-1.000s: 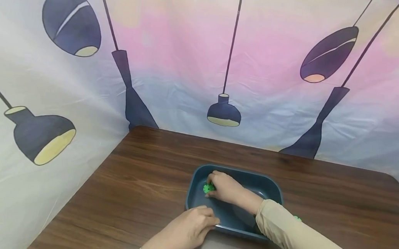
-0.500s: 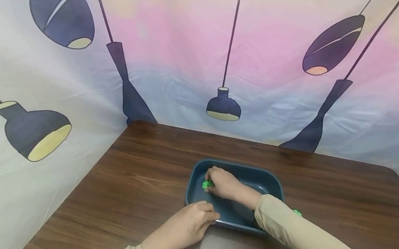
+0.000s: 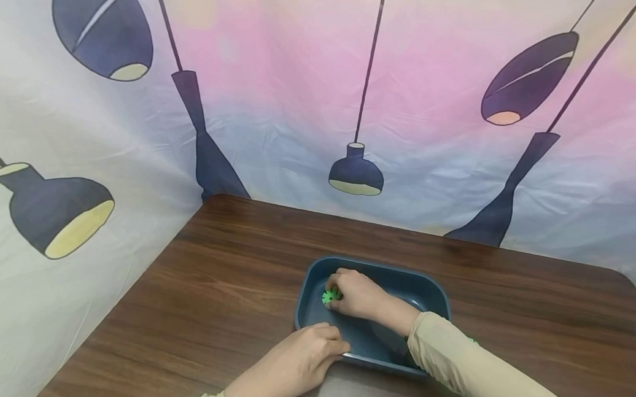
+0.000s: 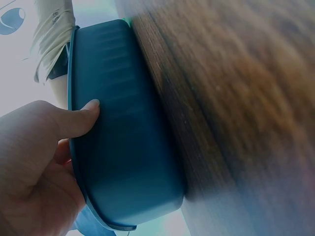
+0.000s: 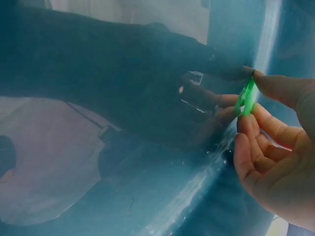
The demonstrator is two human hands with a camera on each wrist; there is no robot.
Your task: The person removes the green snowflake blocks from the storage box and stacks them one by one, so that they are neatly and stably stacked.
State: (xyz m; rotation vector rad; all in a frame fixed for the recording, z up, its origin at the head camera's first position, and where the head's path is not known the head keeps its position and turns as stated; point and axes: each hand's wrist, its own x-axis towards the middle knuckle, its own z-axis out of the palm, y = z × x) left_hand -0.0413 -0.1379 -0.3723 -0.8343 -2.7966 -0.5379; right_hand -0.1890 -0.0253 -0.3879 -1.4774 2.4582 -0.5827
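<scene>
A dark blue-green rectangular plastic basin [image 3: 423, 279] stands on the table. My left hand [image 3: 298, 354] grips its near rim, and in the left wrist view the thumb [image 4: 81, 120] presses on the outer wall. Inside the basin, towards its left end, my right hand [image 3: 361, 295] pinches a small green notched plastic disc [image 3: 329, 297]. The right wrist view shows this green disc [image 5: 246, 97] edge-on between thumb and fingertips, close to the basin's shiny inner surface. That surface mirrors the hand; whether it holds water I cannot tell.
Another green piece [image 3: 473, 341] peeks out beyond the right sleeve [image 3: 467, 363], mostly hidden by it. The brown wooden table [image 3: 225, 259] runs back to a cloth backdrop [image 3: 297, 98] printed with lamps.
The head view has shifted slightly. Both hands keep their holds on the basin and the disc. The green piece beyond the right sleeve is now more covered.
</scene>
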